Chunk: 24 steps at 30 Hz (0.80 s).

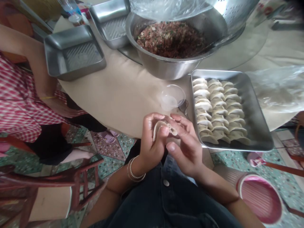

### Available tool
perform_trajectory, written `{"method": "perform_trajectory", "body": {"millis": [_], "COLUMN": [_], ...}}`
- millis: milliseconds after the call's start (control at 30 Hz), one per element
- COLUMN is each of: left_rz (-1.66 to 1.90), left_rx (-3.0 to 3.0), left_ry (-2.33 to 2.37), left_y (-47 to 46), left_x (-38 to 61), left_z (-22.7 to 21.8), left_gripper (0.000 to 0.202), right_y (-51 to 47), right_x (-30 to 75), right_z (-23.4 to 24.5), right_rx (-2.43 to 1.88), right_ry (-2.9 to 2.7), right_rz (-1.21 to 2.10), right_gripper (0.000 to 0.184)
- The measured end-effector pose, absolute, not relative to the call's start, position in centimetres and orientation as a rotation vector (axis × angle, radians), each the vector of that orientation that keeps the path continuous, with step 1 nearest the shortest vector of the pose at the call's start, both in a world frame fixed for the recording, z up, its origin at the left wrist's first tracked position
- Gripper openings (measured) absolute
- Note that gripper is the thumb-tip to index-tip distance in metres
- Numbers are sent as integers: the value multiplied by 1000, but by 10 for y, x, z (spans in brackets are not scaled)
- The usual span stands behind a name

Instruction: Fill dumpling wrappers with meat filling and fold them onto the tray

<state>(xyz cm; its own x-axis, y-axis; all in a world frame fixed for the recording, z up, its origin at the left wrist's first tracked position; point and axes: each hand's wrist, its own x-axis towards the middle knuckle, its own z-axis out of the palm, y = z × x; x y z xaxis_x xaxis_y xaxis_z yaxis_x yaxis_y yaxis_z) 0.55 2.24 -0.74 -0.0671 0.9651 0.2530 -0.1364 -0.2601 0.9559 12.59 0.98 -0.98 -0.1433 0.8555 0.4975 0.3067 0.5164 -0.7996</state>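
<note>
A pale dumpling [159, 128] is held up near the table's front edge, its wrapper folded over. My left hand [152, 139] grips it, thumb on the near side and fingers curled behind. My right hand [187, 145] meets it from the other side: curled fingers are at its right end, while the thumb stands a little off. Just beyond my hands is a small clear bowl [173, 96] with a spoon [183, 107] beside it. To the right, a metal tray [257, 126] holds several finished dumplings [218, 110] in three columns.
A large steel bowl [163, 68] of minced filling [171, 38] stands at the back under plastic film. Two metal pans [76, 57] are at the left, near another person's arm [45, 63]. A plastic bag [280, 88] lies right; a pink bin [261, 199] and wooden chair [52, 180] are below.
</note>
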Motion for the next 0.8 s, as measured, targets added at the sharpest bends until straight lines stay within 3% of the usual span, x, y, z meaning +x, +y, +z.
{"method": "perform_trajectory", "body": {"millis": [233,367,433,567,800], "left_rz": [1385,1113,1007,1002,968], "left_rx": [915,578,462,336,470], "left_ry": [562,482,524,496,390], "left_y": [9,16,23,31,28], "left_x": [7,4,4,3,-8], "left_z": [-5,2,2,1,8], "left_gripper": [31,37,38,25,25], "right_y": [18,18,18,16,12], "right_x": [121,122,123,125,136], "right_z": [5,5,2,-1,9], "right_rx": [-1003,-1008,-1046,-1076,-1015], "right_ry": [-1674,-1633,-1672,-1756,-1705], "right_rz": [86,-32,1,57,-43], "right_gripper": [31,26,27,48,44]}}
